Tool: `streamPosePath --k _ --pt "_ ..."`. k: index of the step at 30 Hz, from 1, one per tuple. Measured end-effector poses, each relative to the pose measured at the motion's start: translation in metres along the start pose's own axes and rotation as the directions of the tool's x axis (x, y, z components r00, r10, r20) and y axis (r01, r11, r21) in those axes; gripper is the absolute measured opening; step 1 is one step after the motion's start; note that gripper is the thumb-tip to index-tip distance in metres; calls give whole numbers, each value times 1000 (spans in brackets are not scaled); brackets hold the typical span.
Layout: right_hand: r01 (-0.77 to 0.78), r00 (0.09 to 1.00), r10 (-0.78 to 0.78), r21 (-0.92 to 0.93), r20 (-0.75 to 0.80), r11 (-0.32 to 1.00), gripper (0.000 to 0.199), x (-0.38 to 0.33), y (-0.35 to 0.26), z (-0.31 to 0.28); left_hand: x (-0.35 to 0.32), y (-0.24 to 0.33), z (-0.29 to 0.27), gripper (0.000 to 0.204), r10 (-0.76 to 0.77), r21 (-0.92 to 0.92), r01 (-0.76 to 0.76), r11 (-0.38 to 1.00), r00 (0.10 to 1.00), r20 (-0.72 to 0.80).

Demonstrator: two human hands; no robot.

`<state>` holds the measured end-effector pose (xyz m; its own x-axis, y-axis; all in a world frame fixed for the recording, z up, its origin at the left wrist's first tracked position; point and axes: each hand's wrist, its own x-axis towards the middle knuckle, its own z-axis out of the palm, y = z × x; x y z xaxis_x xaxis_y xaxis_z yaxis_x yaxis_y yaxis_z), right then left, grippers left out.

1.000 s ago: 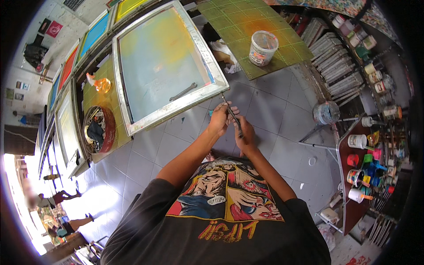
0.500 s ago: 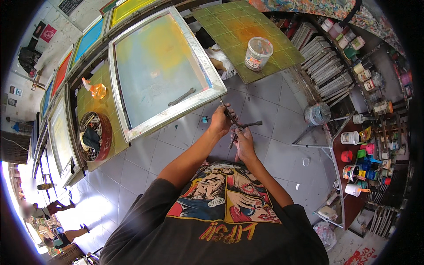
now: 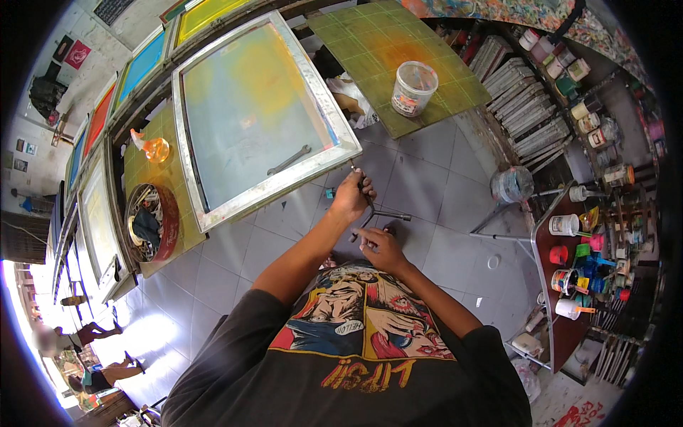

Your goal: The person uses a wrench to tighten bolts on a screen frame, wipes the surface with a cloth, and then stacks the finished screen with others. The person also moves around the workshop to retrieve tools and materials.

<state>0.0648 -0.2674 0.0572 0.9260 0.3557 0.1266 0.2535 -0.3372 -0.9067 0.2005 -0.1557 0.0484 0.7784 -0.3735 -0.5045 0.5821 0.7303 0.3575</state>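
Observation:
Below the near right corner of a white-edged printing screen (image 3: pixel 274 192), my left hand (image 3: pixel 352 195) is closed around one arm of a dark three-way socket wrench (image 3: pixel 393 215). That arm points up to the screen's corner; whether it meets a bolt there is too small to tell. My right hand (image 3: pixel 383 248) is just below, fingers apart, with its fingertips at the wrench's lower arm. I cannot tell whether they touch it. On the screen's mesh lies a combination spanner (image 3: pixel 289 160), close to the near right edge.
A clear plastic tub (image 3: pixel 415 89) stands on a green board (image 3: pixel 441 67) at the far right. Left of the screen are an orange spray bottle (image 3: pixel 155 149) and a round red tin (image 3: pixel 171 220) of tools. A brown table (image 3: pixel 562 327) with paint pots is at the right.
My right hand has let go of the three-way wrench and moved down slightly. The wrench has turned in my left hand, which has shifted a little left.

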Motion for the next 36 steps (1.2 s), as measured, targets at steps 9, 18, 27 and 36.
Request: streamPosePath --k 9,18,27,36 --pt "-515 772 632 654 73 554 62 -3 37 -1 -2 2 1 19 12 87 -14 996 999 32" --pt "-84 996 75 306 41 948 47 -6 -12 -11 7 2 1 23 -18 1 18 1000 997 81" --pt "-346 782 534 936 321 -55 27 1 16 -16 4 13 -2 27 -166 -145 188 971 974 152" --pt "-206 714 675 977 187 -52 11 26 24 0 3 10 -4 18 -19 -122 39 992 987 157"
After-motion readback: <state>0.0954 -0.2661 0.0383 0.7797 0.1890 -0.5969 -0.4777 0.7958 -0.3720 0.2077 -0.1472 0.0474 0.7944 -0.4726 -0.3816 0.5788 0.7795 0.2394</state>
